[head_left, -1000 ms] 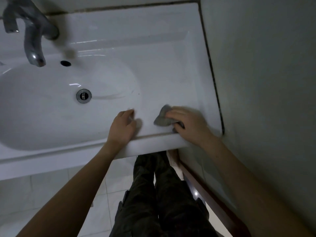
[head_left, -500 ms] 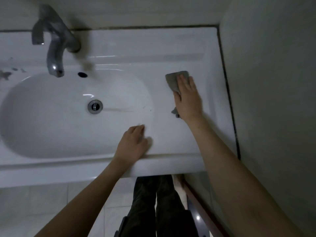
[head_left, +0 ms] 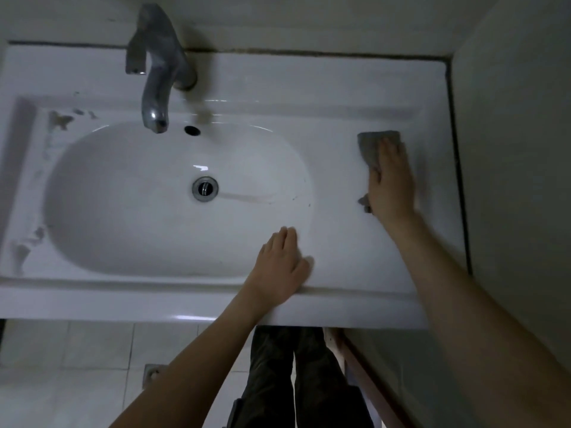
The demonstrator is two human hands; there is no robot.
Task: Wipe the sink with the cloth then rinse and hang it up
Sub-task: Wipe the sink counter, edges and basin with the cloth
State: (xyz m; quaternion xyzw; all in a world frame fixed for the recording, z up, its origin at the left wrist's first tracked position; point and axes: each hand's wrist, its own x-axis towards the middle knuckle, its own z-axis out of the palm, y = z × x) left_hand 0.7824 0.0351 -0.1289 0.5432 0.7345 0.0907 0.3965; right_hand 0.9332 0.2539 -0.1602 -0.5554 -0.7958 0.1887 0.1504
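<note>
Two hands rest on a white sink (head_left: 340, 88). The right hand (head_left: 391, 183) lies flat, fingers together, pressing a grey cloth (head_left: 369, 146) onto the ledge; the cloth shows beyond its fingertips and beside its wrist. The left hand (head_left: 279, 267), fingers together and holding nothing, rests on the front rim. The basin left of both hands holds only a metal drain (head_left: 205, 188) and a faint streak. A tap (head_left: 157, 72) stands beyond. A wall (head_left: 519, 149) adjoins the right hand; floor tiles (head_left: 77, 366) lie below.
</note>
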